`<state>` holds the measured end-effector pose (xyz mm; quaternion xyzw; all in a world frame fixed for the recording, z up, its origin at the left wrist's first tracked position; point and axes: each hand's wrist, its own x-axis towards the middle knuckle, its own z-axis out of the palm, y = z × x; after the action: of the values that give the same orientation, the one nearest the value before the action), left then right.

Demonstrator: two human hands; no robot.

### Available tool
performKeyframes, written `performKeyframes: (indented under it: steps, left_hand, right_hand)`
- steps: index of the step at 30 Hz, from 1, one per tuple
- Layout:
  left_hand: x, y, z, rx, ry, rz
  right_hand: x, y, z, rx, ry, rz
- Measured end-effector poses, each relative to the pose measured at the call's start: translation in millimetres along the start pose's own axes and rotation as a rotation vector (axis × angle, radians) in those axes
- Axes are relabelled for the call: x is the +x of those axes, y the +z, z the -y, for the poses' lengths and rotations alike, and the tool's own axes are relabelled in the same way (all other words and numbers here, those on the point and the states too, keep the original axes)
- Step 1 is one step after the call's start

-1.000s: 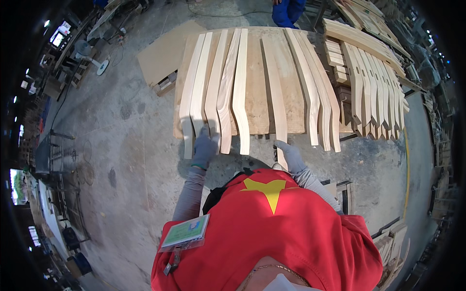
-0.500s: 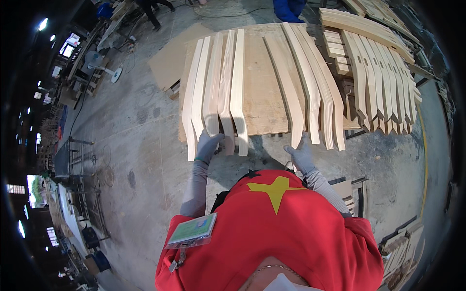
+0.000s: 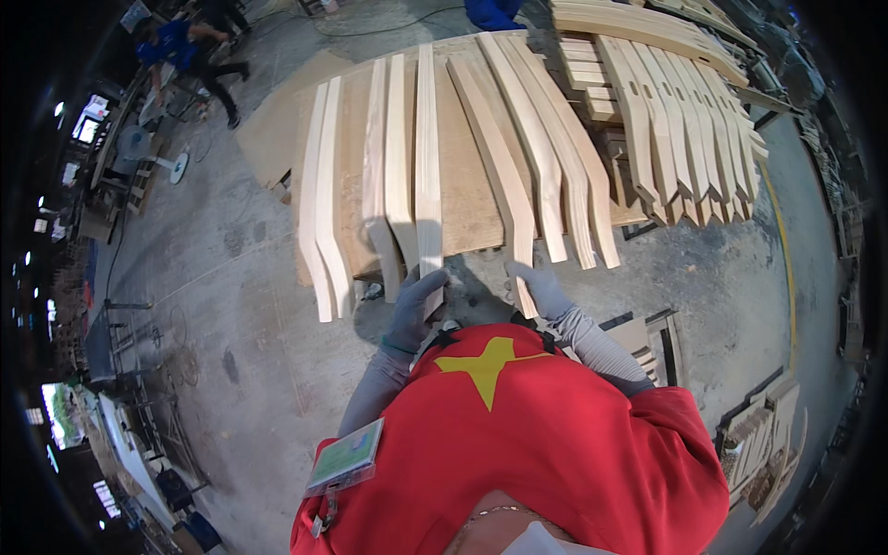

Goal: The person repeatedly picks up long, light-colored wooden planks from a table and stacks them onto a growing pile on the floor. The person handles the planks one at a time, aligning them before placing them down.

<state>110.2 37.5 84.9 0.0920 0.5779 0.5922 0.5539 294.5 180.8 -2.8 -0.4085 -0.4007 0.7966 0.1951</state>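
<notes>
Several long pale wooden slats, each bent near its close end, lie side by side on a wooden board [image 3: 462, 222] in front of me. My left hand [image 3: 414, 307], in a grey glove, grips the near end of one slat [image 3: 427, 139], the rightmost of the left group. With thumb and fingers closed, my gloved right hand [image 3: 544, 291] holds the near end of another slat [image 3: 490, 148], which juts past the board's edge toward me. Two slats [image 3: 319, 194] lie apart at the far left, and two more [image 3: 393, 176] lie just left of my left hand.
Further right, a stack of notched wooden parts [image 3: 684, 129] stands beside the board. More wooden pieces [image 3: 763, 435] sit at the lower right. A person in blue [image 3: 180, 46] is at the far left, near a fan [image 3: 139, 143]. Cardboard [image 3: 277, 129] lies behind the board.
My left hand has shifted right to the group's last slat, and a gap has opened after the first two slats. The slat in my right hand has come closer to me.
</notes>
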Motion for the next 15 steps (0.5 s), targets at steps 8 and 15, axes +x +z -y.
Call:
performKeyframes:
  steps: [8,15]
  left_hand:
    - [16.6,14.3,50.9,0.433,0.454,0.254]
    - [47.4,-2.1,82.7,-0.049,-0.001,0.402]
  right_hand:
    - [-23.5,22.1,24.5,0.302,0.200,0.281]
    - [-22.6,33.6,15.8,0.277,0.199,0.377]
